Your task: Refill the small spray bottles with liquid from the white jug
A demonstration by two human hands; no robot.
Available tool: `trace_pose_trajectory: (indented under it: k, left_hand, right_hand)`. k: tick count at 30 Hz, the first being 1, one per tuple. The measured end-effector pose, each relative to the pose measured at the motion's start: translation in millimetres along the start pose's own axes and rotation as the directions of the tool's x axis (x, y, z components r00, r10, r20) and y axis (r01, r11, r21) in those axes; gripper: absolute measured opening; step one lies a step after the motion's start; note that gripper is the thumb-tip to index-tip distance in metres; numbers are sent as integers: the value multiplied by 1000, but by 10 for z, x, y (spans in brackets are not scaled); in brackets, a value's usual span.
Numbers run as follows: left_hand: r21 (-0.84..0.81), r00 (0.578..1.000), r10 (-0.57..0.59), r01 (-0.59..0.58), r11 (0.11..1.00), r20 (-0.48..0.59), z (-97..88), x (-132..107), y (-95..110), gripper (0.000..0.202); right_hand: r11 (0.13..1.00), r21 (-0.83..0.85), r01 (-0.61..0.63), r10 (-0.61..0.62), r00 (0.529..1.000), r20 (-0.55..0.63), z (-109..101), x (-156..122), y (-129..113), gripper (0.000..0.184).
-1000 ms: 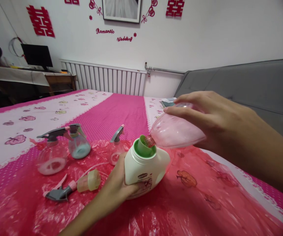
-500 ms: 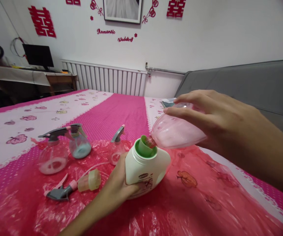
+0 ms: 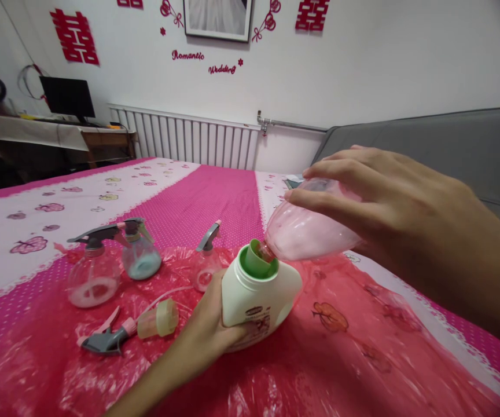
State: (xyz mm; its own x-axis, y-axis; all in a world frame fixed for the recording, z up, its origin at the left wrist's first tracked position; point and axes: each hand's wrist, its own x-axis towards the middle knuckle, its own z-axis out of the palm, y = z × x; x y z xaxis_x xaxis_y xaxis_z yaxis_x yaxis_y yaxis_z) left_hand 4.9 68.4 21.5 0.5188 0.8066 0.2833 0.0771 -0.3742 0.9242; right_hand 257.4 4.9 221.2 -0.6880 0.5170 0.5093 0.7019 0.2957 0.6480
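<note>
My left hand (image 3: 217, 324) is wrapped round a white detergent jug (image 3: 254, 301), tilted slightly, its green spout (image 3: 256, 260) facing up. In my right hand (image 3: 375, 197) is a clear pink spray bottle without its trigger head (image 3: 313, 226), tipped so that its neck rests at the green spout. Pale liquid shows inside the tipped bottle. A detached grey and pink trigger sprayer (image 3: 109, 337) lies to the left, beside a translucent yellowish cap (image 3: 158, 318).
Behind the cap stand a pink spray bottle (image 3: 94, 281), a bluish one (image 3: 140, 258) and a smaller pink one (image 3: 206, 269). Red plastic sheeting (image 3: 180, 382) covers the near part of the bed (image 3: 215, 197). A grey headboard (image 3: 449, 139) rises at the right.
My right hand has risen slightly, tipping the pink bottle a little more steeply over the spout. My left hand and the jug have hardly moved.
</note>
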Motion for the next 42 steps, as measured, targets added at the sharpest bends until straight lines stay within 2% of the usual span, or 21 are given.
trace_pose_trajectory:
  k: [4, 11, 17, 22, 26, 29, 31, 34, 39, 42]
  left_hand:
    - [5, 1000, 0, 0, 1000, -6, 2, -10, -10, 77]
    - [22, 1000, 16, -16, 1000, -4, 6, -4, -17, 76]
    - [11, 1000, 14, -14, 1000, -5, -7, 3, -2, 72]
    - [4, 1000, 0, 0, 1000, -2, -5, -4, -35, 76]
    - [5, 1000, 17, -17, 1000, -15, -4, 12, -50, 72]
    - [3, 1000, 15, -15, 1000, -13, -14, 13, -37, 70]
    - [11, 1000, 16, -15, 1000, -15, -21, 6, -32, 70]
    - [39, 999, 23, -22, 999, -25, -25, -3, -41, 71]
    - [38, 999, 27, -26, 999, -31, -13, 9, -42, 71]
    - [18, 1000, 18, -17, 1000, -26, -14, 18, -25, 70]
  right_hand:
    - [998, -51, 40, -41, 999, -16, -28, 44, -8, 49]
    - [988, -79, 129, -132, 991, -34, -48, 133, 29, 52]
    - [988, -70, 135, -134, 991, 20, -69, 231, 35, 55]
    - [985, -45, 165, -165, 986, 0, -42, 248, 57, 52]
    - [974, -53, 218, -219, 976, -9, -53, 317, 85, 51]
    - [979, -23, 201, -200, 979, 40, -102, 435, 73, 52]
    - [985, -10, 175, -172, 977, 122, -137, 514, 53, 53]
    - [985, -43, 165, -154, 970, 189, -162, 569, 42, 54]
    - [962, -75, 262, -259, 964, 53, -126, 511, 93, 51]
    - [966, -44, 253, -251, 967, 48, -112, 495, 104, 50]
